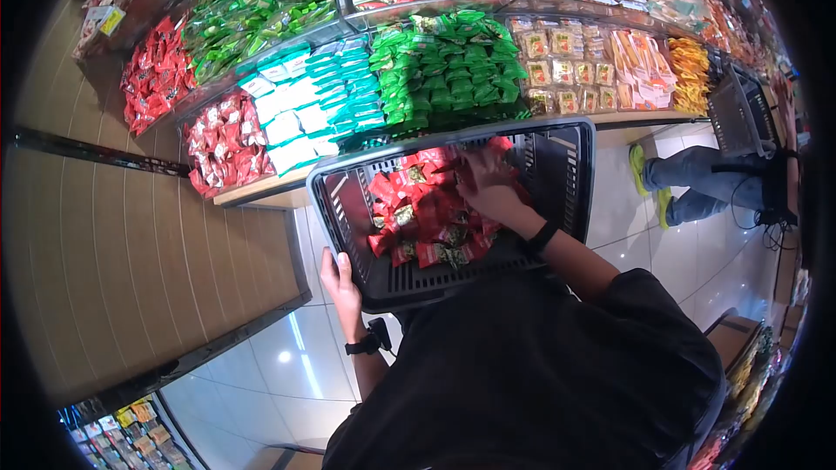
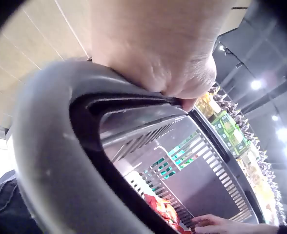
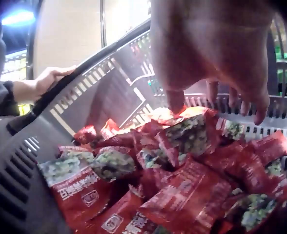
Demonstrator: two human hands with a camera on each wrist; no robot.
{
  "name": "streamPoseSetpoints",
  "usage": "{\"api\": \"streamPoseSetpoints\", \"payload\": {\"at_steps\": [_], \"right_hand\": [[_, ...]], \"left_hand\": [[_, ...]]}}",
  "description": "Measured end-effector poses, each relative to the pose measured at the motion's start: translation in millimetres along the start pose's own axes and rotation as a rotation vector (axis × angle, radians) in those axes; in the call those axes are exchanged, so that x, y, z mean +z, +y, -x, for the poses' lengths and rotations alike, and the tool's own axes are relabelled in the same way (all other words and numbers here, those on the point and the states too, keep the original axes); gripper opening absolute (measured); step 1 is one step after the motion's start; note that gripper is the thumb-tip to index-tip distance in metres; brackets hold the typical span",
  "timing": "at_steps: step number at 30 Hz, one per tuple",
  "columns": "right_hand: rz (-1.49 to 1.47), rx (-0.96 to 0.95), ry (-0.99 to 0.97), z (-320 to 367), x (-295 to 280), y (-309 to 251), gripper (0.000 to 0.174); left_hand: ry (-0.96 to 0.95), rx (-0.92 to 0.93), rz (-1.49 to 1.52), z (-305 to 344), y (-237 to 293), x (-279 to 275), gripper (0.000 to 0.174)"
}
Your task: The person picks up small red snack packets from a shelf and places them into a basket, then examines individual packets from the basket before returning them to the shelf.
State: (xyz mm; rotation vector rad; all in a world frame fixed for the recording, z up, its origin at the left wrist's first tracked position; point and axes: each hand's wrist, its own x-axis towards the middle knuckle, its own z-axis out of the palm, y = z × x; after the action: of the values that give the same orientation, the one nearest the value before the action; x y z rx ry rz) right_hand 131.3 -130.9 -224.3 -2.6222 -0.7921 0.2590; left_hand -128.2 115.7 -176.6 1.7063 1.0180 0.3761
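A dark plastic basket (image 1: pixel 453 283) with slotted walls holds many small red packets (image 1: pixel 427 209), some with a green-and-white picture. On its left rim (image 2: pixel 51 146) the left hand (image 1: pixel 341 289) grips the edge; the left wrist view shows this hand (image 2: pixel 158 48) close up, its fingers mostly hidden. The right hand (image 1: pixel 492 190) reaches inside over the packets. In the right wrist view that hand (image 3: pixel 212 53) points down with fingers apart just above the red packets (image 3: pixel 182 190), and no packet shows between them.
Shelves beyond the basket carry green packets (image 1: pixel 448 65), teal packets (image 1: pixel 340 78) and red packets (image 1: pixel 226 139). A wooden panel (image 1: pixel 157 261) stands at left. At right, a person's legs (image 1: pixel 697 178) are beside another basket (image 1: pixel 740 109).
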Motion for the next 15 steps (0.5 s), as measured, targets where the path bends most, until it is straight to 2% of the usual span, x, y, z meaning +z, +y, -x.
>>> {"api": "streamPoseSetpoints", "payload": {"at_steps": [2, 3, 5, 6, 8, 13, 15], "right_hand": [[0.072, 0.041, 0.084, -1, 7, 24, 0.074], [0.069, 0.049, 0.087, -7, 11, 36, 0.074], [-0.005, 0.239, 0.006, -17, 19, 55, 0.073], [0.047, 0.245, 0.219, -15, 29, 61, 0.068], [-0.023, 0.316, 0.248, -22, 17, 64, 0.067], [-0.272, 0.464, 0.246, -32, 25, 65, 0.064], [-0.197, 0.361, 0.427, -32, 32, 63, 0.065]], "left_hand": [[-0.031, 0.136, 0.102, -3, -4, 1, 0.058], [-0.039, 0.14, 0.098, -6, -10, 2, 0.058], [0.017, 0.236, 0.132, -10, -22, 4, 0.05], [0.007, 0.242, 0.13, -11, -26, 3, 0.05], [-0.048, 0.13, 0.229, -10, -29, 1, 0.071], [-0.016, 0.11, 0.157, -5, -17, 5, 0.069], [0.05, 0.284, 0.159, -7, -14, 8, 0.045]]}}
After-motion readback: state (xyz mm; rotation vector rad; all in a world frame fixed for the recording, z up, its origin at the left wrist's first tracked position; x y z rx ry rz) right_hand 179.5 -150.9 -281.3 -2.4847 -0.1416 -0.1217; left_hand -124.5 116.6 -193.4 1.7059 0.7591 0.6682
